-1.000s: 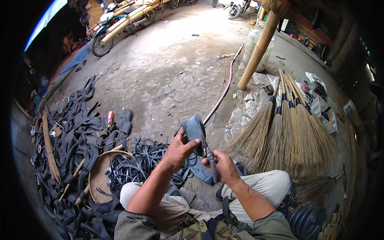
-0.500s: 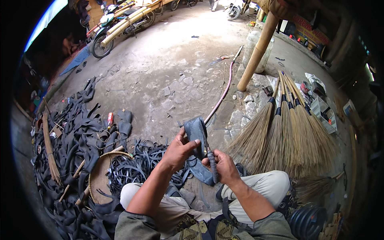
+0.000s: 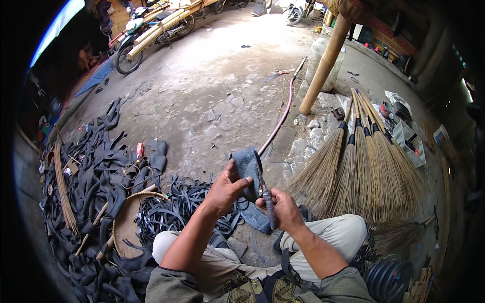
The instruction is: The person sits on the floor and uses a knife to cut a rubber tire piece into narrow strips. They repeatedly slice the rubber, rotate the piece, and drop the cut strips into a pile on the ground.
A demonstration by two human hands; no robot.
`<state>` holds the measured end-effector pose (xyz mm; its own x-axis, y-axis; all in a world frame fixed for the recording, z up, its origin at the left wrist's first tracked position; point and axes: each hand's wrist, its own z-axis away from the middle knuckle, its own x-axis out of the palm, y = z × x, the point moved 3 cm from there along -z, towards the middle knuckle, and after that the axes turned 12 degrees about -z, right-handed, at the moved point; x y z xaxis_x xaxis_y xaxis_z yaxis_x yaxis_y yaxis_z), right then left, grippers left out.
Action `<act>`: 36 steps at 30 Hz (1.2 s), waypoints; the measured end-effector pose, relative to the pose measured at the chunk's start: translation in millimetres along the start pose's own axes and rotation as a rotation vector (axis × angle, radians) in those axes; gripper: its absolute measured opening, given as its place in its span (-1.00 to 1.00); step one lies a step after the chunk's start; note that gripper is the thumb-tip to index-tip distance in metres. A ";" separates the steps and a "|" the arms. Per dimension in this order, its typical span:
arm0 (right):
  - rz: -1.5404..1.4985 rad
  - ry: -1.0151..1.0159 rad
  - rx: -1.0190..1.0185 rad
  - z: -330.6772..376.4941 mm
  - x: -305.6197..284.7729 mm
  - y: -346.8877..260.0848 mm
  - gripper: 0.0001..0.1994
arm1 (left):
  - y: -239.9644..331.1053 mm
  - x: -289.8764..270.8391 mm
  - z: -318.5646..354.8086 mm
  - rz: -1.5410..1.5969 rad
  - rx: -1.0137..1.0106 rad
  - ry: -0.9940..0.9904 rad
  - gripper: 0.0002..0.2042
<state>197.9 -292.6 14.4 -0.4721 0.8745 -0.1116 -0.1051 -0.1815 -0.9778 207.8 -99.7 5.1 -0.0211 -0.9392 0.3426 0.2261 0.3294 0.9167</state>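
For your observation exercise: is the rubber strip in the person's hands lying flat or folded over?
Folded over. The rubber strip curves over at its top between the left hand and the scissors.

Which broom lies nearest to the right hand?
The leftmost broom: its straw fan spreads closest to the right hand; the other brooms lie farther right.
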 end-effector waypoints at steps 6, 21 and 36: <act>-0.179 -0.011 0.020 -2.5 9.1 7.2 -0.55 | 12.5 -12.5 -5.1 0.126 -0.041 0.088 -0.44; 0.085 0.035 -0.037 0.9 7.0 -9.3 -0.46 | 10.8 -12.9 -4.6 0.081 0.045 0.098 -0.53; 0.103 -0.032 -0.053 0.7 6.7 -6.3 -0.54 | 14.7 -11.9 -2.7 0.107 0.000 0.108 -0.51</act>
<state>194.8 -285.9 20.0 -0.5057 0.8376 -0.2068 -0.0083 -0.2444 -0.9696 213.9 -83.9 14.0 0.1078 -0.9036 0.4146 0.2213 0.4284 0.8761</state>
